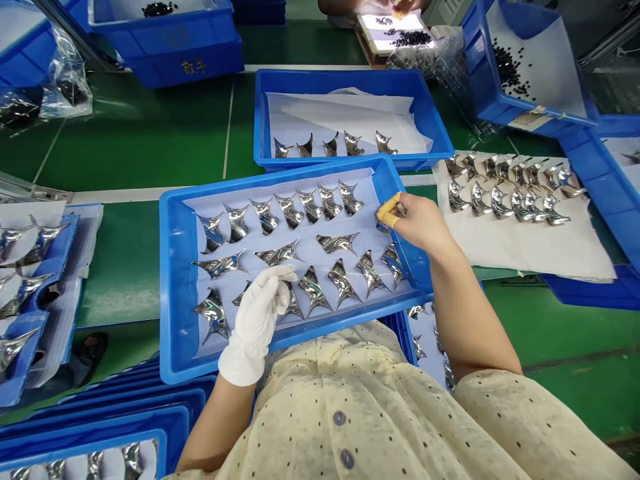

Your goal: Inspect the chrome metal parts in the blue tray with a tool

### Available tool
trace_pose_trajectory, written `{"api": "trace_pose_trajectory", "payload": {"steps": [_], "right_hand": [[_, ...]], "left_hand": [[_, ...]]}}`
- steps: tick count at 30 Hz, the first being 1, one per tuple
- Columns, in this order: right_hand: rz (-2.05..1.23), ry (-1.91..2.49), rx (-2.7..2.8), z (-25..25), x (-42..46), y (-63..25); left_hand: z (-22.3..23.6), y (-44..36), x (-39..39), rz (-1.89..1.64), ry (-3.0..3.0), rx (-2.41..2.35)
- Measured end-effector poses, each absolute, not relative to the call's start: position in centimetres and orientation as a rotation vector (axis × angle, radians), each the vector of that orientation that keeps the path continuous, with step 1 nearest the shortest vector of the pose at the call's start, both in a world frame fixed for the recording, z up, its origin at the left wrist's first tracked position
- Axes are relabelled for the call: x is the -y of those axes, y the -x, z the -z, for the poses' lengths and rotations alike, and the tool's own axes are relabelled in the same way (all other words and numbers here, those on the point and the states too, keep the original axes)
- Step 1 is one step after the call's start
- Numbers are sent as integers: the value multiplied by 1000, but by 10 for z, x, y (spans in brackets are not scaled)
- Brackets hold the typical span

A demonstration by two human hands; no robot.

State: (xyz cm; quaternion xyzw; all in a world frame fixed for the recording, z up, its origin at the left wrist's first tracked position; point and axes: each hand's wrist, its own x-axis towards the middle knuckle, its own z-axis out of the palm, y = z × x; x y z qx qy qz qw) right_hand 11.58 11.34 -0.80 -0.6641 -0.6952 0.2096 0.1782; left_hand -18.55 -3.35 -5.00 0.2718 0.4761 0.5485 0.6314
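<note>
Head view: I see the hands well apart above a blue tray [173, 293]. My right hand [417, 223], in yellow finger cots [389, 210], pinches a chrome piece [383, 223] at the tray's edge; my gloved left hand [257, 327] hovers over other pieces [313, 290].

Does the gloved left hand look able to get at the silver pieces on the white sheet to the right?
Probably not easily: the left hand is over the blue tray, and the right arm crosses the way to the silver pieces.
</note>
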Motion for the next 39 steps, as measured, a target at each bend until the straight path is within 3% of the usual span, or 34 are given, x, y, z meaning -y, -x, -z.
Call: {"api": "trace_pose_trajectory", "payload": {"steps": [6, 11, 19, 32, 39], "right_hand": [[-1397, 1021, 1522, 10, -59, -89], [-1855, 797, 1456, 44, -45, -51], [-1702, 984, 1478, 38, -42, -7], [-1885, 1040, 1308, 46, -41, 19], [-1770, 1045, 1387, 48, -34, 21]], "left_hand": [[41, 172, 25, -1101, -726, -1007], [29, 168, 22, -1195, -750, -1099], [25, 174, 24, -1472, -1436, -1678], [30, 183, 36, -1438, -1562, -1777], [29, 188, 35, -1448, -1517, -1693]]}}
